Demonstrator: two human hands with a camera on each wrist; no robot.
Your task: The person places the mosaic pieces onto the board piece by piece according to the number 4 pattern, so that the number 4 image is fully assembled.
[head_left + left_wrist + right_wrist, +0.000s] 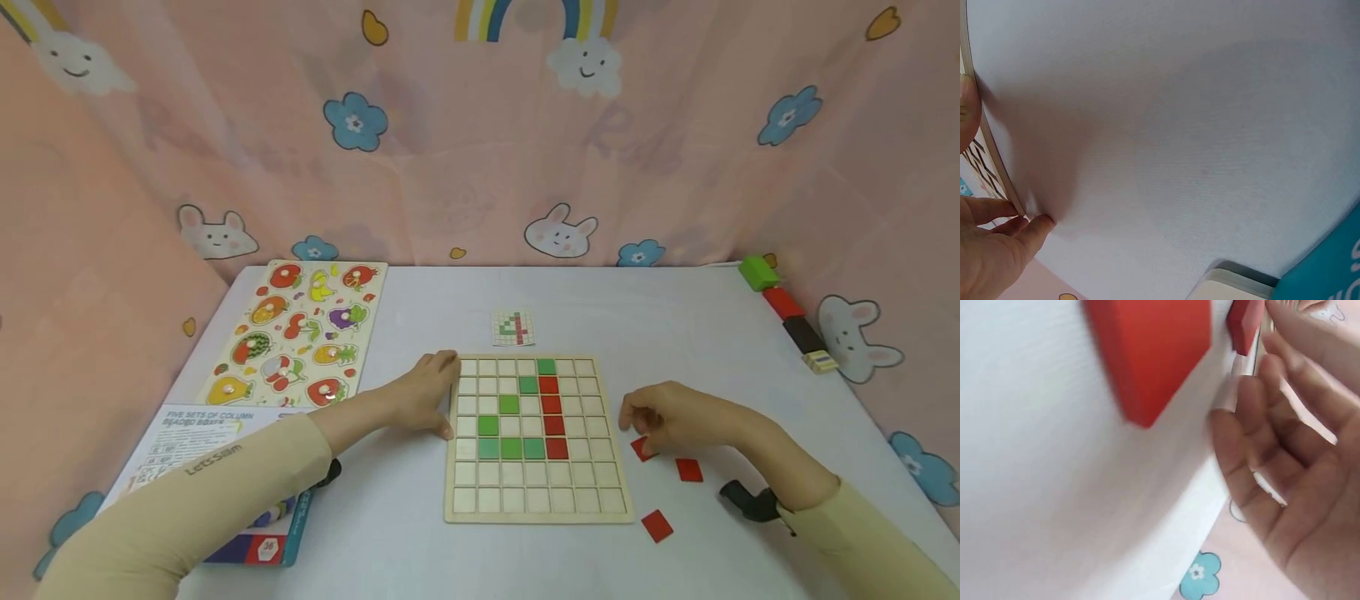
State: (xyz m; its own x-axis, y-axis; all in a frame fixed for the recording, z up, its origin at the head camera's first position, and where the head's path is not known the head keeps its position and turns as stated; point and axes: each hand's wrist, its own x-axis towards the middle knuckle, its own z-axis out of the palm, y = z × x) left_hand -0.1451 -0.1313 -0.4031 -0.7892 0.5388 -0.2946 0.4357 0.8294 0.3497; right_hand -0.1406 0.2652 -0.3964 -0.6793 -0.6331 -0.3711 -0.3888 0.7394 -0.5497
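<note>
A pale wooden grid board (540, 515) lies mid-table with green tiles (509, 404) in a diagonal and row, and red tiles (551, 404) in a column. My left hand (420, 396) holds the board's left side, thumb against the edge and fingers at the far-left corner, as the left wrist view also shows. To the right of the board, my right hand (678, 417) hovers with loosely bent fingers over a loose red tile (642, 450). In the right wrist view nothing shows between its fingers, and a red tile (1247, 325) lies near the fingertips.
Two more loose red tiles (657, 526) lie nearer the front right. Behind the board is a small pattern card (513, 328). A fruit puzzle board (300, 333) and a teal-edged box (296, 533) occupy the left. Coloured blocks (783, 303) line the right edge.
</note>
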